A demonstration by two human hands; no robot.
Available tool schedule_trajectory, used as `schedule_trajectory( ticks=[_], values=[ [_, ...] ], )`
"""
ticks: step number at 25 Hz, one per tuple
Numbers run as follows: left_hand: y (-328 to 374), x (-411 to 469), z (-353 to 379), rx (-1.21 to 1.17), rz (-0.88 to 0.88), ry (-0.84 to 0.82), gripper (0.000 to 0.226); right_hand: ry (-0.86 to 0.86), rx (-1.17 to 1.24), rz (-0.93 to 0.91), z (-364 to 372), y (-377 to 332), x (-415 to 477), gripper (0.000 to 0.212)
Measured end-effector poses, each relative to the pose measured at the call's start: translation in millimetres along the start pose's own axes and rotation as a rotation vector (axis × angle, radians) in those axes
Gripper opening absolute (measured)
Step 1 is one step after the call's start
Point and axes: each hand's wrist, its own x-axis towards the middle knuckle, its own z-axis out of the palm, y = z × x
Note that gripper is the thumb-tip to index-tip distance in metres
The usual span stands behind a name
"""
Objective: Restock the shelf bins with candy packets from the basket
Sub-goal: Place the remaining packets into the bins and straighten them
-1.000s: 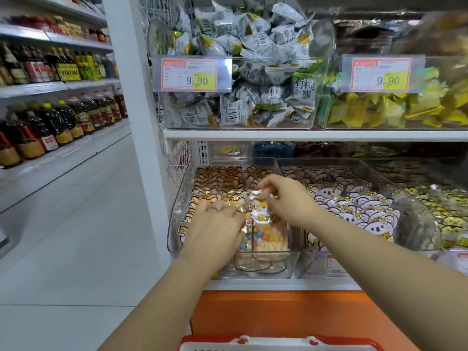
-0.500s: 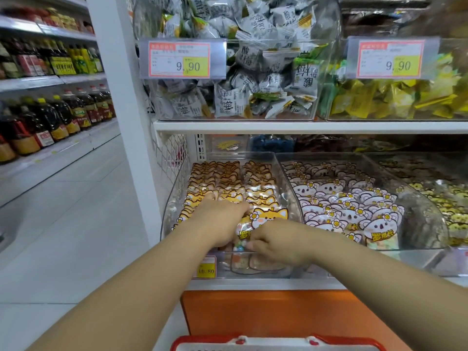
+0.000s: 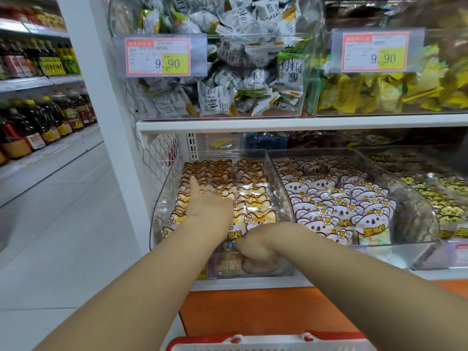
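Stocking looks well along: fox packets (image 3: 253, 196) fill the clear bin (image 3: 162, 206) almost to its front edge, left hand (image 3: 210, 211) pressing flat on the rows, right hand (image 3: 258, 243) curled round the front packet (image 3: 238, 233) there, and what remains in the basket (image 3: 253, 342) I cannot tell.

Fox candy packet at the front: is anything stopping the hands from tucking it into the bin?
Nothing visible does. The right hand holds the front fox packet inside the open-topped clear bin, and the left hand rests flat on the packet rows behind it.
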Motion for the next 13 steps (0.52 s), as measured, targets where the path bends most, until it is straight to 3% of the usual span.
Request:
schedule_trajectory(
  ticks=[3,5,7,13],
  values=[
    [-8.0,-2.0,8.6,-0.205,0.098,0.101,0.076,0.116,-0.017,0.029,4.5,-3.2,-15.8,0.038],
    [-10.1,-2.7,18.4,-0.259,0.13,0.084,0.059,0.393,-0.121,0.051,13.6,-6.9,-28.4,0.04],
    [-7.8,-2.8,25.4,-0.222,0.088,0.103,0.046,0.604,-0.021,0.067,24.9,-10.7,-36.1,0.046],
    [9.9,9.8,26.6,-0.043,-0.055,0.054,0.026,0.493,0.006,0.146,38.8,-14.4,-33.4,0.074]
  ],
)
